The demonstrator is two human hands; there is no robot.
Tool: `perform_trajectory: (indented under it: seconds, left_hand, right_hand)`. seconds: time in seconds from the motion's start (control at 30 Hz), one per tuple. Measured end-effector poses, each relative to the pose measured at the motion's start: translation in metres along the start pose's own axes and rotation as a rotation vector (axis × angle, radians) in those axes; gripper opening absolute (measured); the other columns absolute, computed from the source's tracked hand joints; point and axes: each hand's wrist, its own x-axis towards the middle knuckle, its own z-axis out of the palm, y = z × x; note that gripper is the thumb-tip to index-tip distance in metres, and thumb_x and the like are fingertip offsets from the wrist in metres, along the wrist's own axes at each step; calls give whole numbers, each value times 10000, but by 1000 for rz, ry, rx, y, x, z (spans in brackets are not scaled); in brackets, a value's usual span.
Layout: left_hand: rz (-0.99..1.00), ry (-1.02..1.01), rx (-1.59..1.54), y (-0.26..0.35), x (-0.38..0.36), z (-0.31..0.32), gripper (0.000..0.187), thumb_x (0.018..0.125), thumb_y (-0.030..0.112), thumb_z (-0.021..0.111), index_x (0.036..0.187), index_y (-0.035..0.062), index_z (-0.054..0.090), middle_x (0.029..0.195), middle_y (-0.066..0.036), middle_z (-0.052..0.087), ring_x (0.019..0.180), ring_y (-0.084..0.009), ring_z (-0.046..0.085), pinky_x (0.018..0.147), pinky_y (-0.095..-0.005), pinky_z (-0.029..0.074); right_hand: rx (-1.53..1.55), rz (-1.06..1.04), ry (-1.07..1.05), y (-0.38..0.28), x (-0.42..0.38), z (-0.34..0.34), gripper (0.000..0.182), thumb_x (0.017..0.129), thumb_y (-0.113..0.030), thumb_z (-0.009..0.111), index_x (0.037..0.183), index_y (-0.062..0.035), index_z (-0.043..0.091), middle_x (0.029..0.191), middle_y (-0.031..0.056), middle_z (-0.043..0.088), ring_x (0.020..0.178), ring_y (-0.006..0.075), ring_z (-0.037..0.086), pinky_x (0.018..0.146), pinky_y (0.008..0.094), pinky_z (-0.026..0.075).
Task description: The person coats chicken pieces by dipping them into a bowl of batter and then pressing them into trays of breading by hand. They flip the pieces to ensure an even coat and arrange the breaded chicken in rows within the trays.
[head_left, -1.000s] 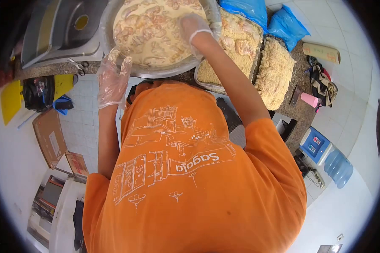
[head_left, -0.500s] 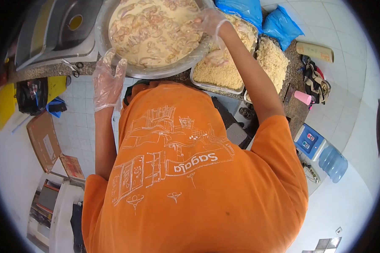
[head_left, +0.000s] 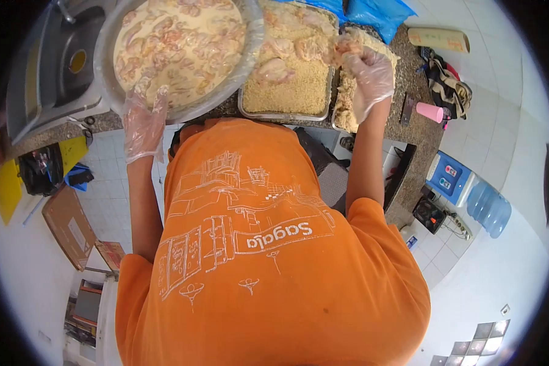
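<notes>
A large metal basin (head_left: 254,46) holds raw chicken pieces (head_left: 165,27) in pale, creamy batter. My left hand (head_left: 144,122), in a clear plastic glove, rests at its near rim with fingers apart and batter on the tips. To the right is a tray (head_left: 287,116) of yellowish crumbs, with several chicken pieces (head_left: 276,69) lying on top. My gloved right hand (head_left: 372,73) is over a second tray of coated pieces (head_left: 346,116), farther right. Between its fingertips is a chicken piece (head_left: 348,44), partly hidden by the hand.
A sink (head_left: 79,36) lies left of the basin, with scissors (head_left: 89,121) near the counter edge. Blue plastic bags (head_left: 381,17) sit behind the trays. A pink cup (head_left: 430,112) and a bundled cloth (head_left: 448,91) lie at right. A water dispenser (head_left: 448,175) stands beyond the counter.
My right hand has moved from the basin's right edge across the crumb tray to the far right tray, carrying a chicken piece. The view has shifted right; my left hand stays near the rim.
</notes>
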Motion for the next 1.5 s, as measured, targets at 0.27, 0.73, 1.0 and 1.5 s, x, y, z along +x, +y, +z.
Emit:
perform_trajectory:
  seconds: [0.27, 0.73, 1.0, 1.5]
  left_hand:
    - [62, -31, 253, 4, 3, 9, 520, 950, 358, 612, 1332, 9, 561, 1298, -257, 579, 1188, -437, 546, 1035, -492, 401]
    - [74, 10, 105, 15, -5, -7, 447, 959, 297, 639, 1312, 27, 584, 1292, -225, 600, 1183, -404, 577, 1002, -468, 446]
    - [45, 69, 211, -1, -10, -3, 476, 956, 270, 650, 1354, 23, 563, 1302, -212, 612, 1185, -347, 598, 1019, -426, 454]
    - [21, 38, 214, -18, 1, -22, 509, 965, 356, 615, 1364, 48, 545, 1320, -246, 577, 1201, -410, 570, 1027, -482, 440]
  right_hand:
    - [-827, 141, -348, 23, -3, 45, 248, 907, -298, 667, 992, -79, 747, 1002, 171, 721, 907, 300, 687, 874, 390, 545]
    - [-1113, -189, -263, 56, 95, 97, 335, 917, -276, 594, 1186, -104, 697, 1218, 165, 671, 1153, 342, 619, 1026, 426, 483]
    - [-1055, -277, -408, 83, 37, 44, 339, 907, -274, 636, 1209, -133, 695, 1172, 153, 694, 1072, 340, 656, 980, 416, 513]
    - [-708, -689, -461, 2, 44, 196, 300, 915, -198, 554, 1150, -61, 681, 1039, 204, 687, 963, 393, 653, 873, 463, 522]
